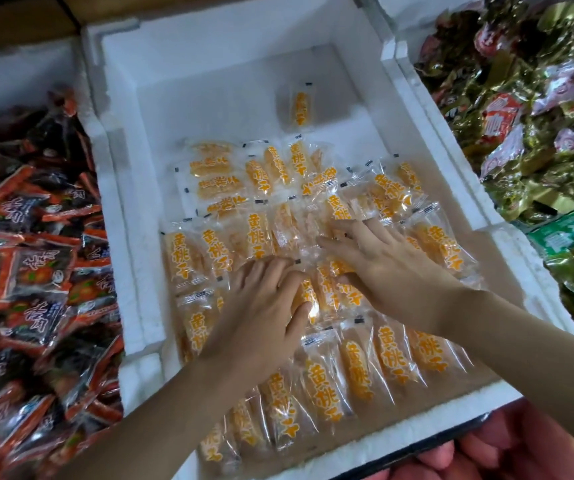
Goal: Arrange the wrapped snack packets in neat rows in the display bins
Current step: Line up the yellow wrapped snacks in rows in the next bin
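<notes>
A white foam bin (122, 188) holds several clear packets with orange print (354, 368), laid in rough rows across its near half. One packet (300, 105) lies alone near the far wall. My left hand (261, 306) lies flat on the packets in the middle, fingers straight, thumb against a packet. My right hand (379, 258) presses on the packets just to the right, fingers spread and stretched forward. Neither hand grips anything that I can see.
A bin of dark red-and-black packets (32, 271) stands on the left. A bin of green-gold and red-white packets (538, 133) stands on the right. The far part of the foam bin floor (209, 105) is bare. Pink packets (507, 455) show at the bottom right.
</notes>
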A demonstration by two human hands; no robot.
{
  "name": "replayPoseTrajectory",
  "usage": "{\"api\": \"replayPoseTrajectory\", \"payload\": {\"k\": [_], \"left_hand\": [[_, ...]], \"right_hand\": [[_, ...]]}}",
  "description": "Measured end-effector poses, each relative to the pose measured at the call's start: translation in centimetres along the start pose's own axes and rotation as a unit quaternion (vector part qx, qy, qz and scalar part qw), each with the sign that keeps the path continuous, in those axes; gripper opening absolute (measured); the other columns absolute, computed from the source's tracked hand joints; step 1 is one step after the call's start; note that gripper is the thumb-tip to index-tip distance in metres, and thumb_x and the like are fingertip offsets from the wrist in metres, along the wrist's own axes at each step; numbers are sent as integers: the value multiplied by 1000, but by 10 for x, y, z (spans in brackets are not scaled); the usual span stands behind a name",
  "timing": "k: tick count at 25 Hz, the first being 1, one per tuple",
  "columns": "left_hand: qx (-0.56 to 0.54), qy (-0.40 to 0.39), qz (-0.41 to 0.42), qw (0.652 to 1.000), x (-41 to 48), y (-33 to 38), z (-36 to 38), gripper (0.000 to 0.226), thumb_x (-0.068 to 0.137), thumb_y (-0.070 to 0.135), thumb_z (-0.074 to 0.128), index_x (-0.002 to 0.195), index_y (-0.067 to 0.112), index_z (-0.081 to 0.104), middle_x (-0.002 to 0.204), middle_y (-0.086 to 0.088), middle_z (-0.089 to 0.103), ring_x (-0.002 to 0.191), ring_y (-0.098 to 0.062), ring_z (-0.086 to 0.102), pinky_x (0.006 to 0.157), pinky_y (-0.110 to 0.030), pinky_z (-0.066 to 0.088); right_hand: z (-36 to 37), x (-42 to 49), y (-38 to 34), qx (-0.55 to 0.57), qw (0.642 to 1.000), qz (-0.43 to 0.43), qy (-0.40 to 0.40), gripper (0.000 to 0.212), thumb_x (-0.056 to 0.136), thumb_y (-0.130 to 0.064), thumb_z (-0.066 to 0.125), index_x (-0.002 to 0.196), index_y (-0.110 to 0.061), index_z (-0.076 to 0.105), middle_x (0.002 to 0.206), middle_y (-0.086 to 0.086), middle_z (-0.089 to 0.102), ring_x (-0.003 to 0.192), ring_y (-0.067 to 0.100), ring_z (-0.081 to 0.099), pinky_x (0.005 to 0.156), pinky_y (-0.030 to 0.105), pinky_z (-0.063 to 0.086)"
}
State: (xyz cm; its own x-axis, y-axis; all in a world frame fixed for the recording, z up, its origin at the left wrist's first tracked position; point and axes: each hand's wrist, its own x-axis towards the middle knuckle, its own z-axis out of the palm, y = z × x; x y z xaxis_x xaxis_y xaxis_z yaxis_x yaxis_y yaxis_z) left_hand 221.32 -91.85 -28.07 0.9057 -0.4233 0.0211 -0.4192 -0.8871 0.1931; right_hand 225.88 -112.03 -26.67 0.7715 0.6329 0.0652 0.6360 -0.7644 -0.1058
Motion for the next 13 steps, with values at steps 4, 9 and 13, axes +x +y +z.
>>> {"api": "replayPoseTrajectory", "payload": {"k": [4,9,13], "left_hand": [[-53,83,-15,995,18,-17,-11,37,93,31,39,115,12,63,119,-5,61,112,-24,57,101,-37,39],[-106,72,-147,981,73,-69,-26,37,97,22,49,132,12,51,140,-6,45,131,-27,39,109,-38,25],[-39,-36,-172,984,107,-106,-27,45,97,40,47,135,16,48,138,-5,46,131,-26,36,109,-40,27]], "right_hand": [[-12,23,5,103,993,39,28,45,93,-16,52,137,-10,42,132,10,48,119,29,46,101,32,33],[-7,111,26,194,960,201,21,51,98,-22,44,144,-13,25,141,11,38,131,27,33,104,36,29],[8,158,39,222,940,260,-28,57,94,-22,53,142,-7,25,132,17,51,124,33,45,99,39,39]]}}
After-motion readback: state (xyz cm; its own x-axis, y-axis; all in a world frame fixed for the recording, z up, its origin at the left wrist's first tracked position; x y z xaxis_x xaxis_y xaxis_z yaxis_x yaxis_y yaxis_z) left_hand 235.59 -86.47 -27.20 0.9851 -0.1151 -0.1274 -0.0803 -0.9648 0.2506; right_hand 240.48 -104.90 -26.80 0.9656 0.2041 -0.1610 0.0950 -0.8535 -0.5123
